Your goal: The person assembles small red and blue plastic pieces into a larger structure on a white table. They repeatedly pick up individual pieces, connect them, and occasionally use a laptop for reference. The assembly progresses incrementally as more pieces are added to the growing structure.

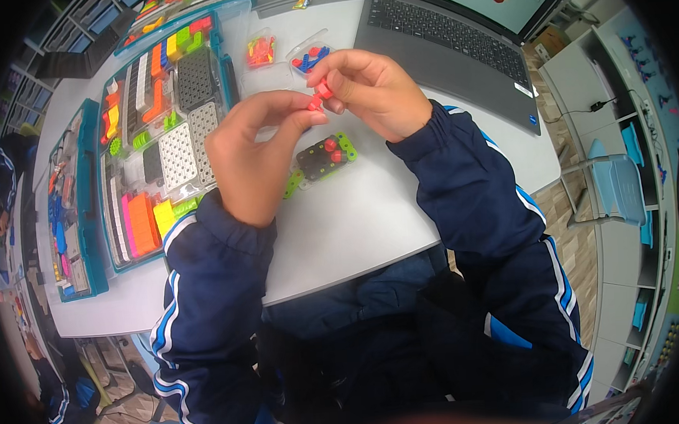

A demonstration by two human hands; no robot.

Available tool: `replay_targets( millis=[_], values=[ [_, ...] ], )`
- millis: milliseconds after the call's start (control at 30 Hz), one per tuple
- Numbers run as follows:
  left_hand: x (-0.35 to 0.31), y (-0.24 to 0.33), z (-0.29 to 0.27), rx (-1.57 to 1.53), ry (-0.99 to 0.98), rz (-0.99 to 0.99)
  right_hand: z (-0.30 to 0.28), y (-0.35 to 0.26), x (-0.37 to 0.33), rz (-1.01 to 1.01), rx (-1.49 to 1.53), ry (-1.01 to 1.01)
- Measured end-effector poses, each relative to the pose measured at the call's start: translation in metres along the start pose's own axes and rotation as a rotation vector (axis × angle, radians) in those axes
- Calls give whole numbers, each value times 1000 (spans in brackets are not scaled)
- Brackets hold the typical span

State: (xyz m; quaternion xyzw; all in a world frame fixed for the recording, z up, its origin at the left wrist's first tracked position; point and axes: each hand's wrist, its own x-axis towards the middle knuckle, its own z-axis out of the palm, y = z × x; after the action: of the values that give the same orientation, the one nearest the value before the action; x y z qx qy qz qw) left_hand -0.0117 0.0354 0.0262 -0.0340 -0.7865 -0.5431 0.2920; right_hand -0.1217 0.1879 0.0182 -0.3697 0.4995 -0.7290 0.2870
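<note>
Above the white table, my two hands meet with small red plastic building pieces between their fingertips. My left hand (255, 143) pinches one small red piece (315, 104) between thumb and forefinger. A slightly larger red piece (323, 88) sits in the closed fingers of my right hand (375, 95). The two pieces are very close; whether they are joined I cannot tell. Just below my hands a small assembly (321, 159) lies on the table: a black perforated plate with lime green parts at its ends and red pieces on top.
A teal case (232, 75) of colourful building parts stands on the left, its narrower tray (94, 217) beside it. Small clear boxes with red pieces (261, 50) and blue pieces (310, 58) sit beyond my hands. An open laptop (438, 45) occupies the far right.
</note>
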Motion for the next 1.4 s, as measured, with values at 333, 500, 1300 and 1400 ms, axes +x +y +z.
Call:
replay_targets(
  millis=[333, 500, 1300, 1400],
  values=[
    [-1, 1, -1, -3, 0, -6, 0, 4, 0, -61, -59, 32],
    [0, 1, -1, -76, -25, -100, 6, 3, 1, -77, -124, 96],
    [2, -4, -3, -323, -64, -323, 15, 13, -2, -136, -176, 171],
    [3, -5, -3, -320, -69, -325, 18, 17, -2, -118, -125, 189]
  ],
)
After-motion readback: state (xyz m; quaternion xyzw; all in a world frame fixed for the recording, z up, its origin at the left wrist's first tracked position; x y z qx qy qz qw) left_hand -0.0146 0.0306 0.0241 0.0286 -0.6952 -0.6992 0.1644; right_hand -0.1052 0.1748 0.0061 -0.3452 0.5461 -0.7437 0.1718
